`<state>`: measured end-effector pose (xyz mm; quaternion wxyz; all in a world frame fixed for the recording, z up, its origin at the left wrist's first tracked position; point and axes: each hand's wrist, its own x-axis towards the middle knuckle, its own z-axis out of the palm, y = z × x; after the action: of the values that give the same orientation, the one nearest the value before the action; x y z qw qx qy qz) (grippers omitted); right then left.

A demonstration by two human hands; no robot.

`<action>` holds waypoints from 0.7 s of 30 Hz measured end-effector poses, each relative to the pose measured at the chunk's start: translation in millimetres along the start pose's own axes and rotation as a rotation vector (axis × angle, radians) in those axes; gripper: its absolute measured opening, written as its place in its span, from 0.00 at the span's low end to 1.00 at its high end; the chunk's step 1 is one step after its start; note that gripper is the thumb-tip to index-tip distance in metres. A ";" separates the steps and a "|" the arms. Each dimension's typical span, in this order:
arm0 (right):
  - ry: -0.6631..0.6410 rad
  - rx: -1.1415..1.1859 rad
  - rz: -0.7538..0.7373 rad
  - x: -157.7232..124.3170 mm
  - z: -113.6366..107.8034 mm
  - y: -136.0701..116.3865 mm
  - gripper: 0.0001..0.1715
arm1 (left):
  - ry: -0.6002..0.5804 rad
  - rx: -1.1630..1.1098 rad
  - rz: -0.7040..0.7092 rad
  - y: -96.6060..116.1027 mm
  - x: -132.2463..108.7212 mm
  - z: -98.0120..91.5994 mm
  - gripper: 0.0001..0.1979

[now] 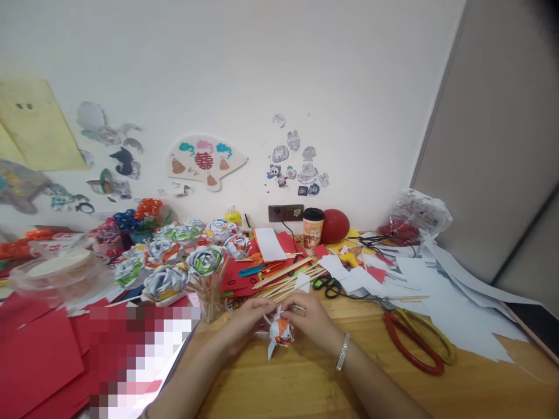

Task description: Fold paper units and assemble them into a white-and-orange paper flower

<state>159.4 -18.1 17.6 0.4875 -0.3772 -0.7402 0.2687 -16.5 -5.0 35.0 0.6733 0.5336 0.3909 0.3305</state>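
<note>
Between my two hands is a small paper flower (280,331), white with an orange centre, its pointed petals sticking out. My left hand (247,321) pinches its far left side, fingers curled around the edge. From the right, my right hand (309,317) closes thumb and fingers on a petal at the top. The flower sits just over the wooden table (271,390); whether it touches the wood I cannot tell. Beyond my left hand, a clear cup (210,302) holds wooden sticks and bears several finished paper roses (205,260).
Red-and-yellow-handled scissors (414,343) lie to the right, beside white paper sheets (441,308). Black-handled scissors (326,286), wooden sticks (283,273) and paper scraps spread behind my hands. A lidded paper cup (313,228) and a red balloon (335,226) stand by the wall. Red paper (39,355) covers the left.
</note>
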 end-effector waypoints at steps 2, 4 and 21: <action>0.014 0.026 0.000 0.1 0.8 0.0 0.05 | -0.021 -0.056 -0.043 -1.7 0.6 1.1 0.13; 0.005 0.009 -0.037 -0.1 1.5 0.5 0.05 | -0.045 -0.072 -0.061 -2.7 0.5 0.8 0.13; -0.159 -0.099 -0.205 3.7 -12.0 -6.5 0.05 | -0.134 0.073 0.059 -5.7 1.3 -6.6 0.16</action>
<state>167.6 -18.3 29.1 0.4328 -0.3009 -0.8235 0.2097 -21.6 -2.1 28.4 0.6678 0.5902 0.3408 0.2993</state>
